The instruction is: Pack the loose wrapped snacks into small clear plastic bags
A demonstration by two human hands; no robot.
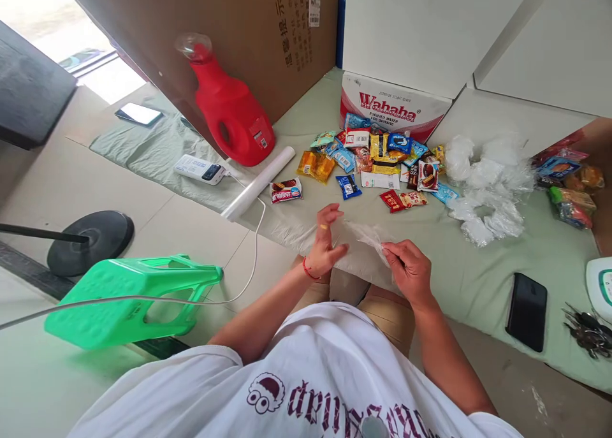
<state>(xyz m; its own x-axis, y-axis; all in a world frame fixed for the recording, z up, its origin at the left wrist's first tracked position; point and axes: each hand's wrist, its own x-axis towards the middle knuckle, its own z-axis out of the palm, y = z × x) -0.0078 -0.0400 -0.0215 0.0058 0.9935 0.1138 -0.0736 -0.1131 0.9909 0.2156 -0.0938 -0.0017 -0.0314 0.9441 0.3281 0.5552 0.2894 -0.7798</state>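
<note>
our right hand (410,269) pinches one end of the clear plastic film (369,235), which reaches toward our left hand (327,252), on our side of the wrapped snacks (379,152). our left hand is spread, gripping nothing that we can make out. we'd do well to pinch firmly, rub any layers gently apart (thin film loves to cling), and pull evenly so nothing tears.

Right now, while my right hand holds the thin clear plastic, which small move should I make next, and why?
Probably, pinch the far end of the clear plastic with your left hand. Your right hand grips one end, while the left fingers are spread open near the other, so a second hold would likely steady it.
</note>
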